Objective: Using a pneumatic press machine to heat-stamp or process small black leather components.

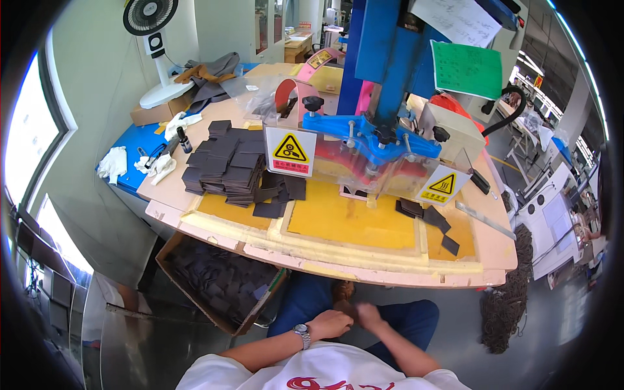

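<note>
Both my hands are low over my lap, in front of the table's near edge. My left hand (330,323), with a metal wristwatch (302,334) on its wrist, has its fingers curled. My right hand (369,314) is closed beside it and slightly blurred. Between and just beyond them shows a dark brown shape (343,296), partly under the table edge; I cannot make out what it is. Whatever the fingers hold, if anything, is hidden. On the worktable (312,263) lie stacks of dark square pieces (227,162), left of a blue press (370,140) with a clear guard.
Below the table's left side stands a cardboard box (263,305) full of dark pieces. A few loose pieces (432,218) and a metal ruler (484,220) lie at the table's right. White gloves (114,164) and a fan (156,58) are at left. Dark cord-like material (507,299) heaps on the floor.
</note>
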A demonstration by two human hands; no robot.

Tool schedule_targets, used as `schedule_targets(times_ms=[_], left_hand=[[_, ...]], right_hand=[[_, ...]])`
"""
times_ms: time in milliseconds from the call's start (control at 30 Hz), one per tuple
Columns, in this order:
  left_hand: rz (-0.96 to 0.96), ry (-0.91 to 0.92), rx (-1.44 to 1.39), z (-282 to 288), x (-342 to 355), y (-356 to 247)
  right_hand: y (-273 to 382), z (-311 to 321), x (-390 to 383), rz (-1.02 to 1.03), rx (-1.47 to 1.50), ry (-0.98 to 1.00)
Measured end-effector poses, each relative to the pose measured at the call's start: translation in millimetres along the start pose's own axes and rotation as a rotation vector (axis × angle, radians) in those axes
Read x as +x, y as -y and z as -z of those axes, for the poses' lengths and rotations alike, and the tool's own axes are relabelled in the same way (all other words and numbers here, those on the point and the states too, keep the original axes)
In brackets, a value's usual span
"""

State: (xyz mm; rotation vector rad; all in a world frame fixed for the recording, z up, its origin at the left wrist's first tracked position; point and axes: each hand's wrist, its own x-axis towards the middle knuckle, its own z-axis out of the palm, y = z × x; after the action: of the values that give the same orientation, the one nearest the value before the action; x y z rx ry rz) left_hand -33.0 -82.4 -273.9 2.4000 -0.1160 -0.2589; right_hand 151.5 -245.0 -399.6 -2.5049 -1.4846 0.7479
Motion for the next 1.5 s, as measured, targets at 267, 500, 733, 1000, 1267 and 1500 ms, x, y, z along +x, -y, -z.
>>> schedule_targets(times_ms=[267, 500, 733, 1000, 1267, 1500], left_hand=[[0.052, -0.002, -0.164, 2.1, 3.2, -5.5], [0.020, -0.115, -0.291, 6.6, -3.7, -6.0], [-0.067, -0.081, -0.341, 6.1, -12.2, 4.3], [-0.044, -0.215, -0.497, 11.0, -28.9, 14.4], [-0.058, -0.246, -0.404, 52.8, -66.9, -24.5], [0.374, -1.192, -0.336, 133.7, -186.9, -33.7]], right_hand=[[-8.5, -55.5, -42.9, 0.040, -0.106, 0.739], [45.6, -30.6, -41.5, -0.111, 0.225, 0.463], [83.3, -50.3, -63.3, -0.138, 0.256, 0.538], [99.9, -88.6, -52.9, -0.187, 0.279, 0.435], [138.3, 0.3, -68.1, -0.151, 0.329, 0.495], [134.4, 18.3, -59.7, -0.106, 0.280, 0.639]])
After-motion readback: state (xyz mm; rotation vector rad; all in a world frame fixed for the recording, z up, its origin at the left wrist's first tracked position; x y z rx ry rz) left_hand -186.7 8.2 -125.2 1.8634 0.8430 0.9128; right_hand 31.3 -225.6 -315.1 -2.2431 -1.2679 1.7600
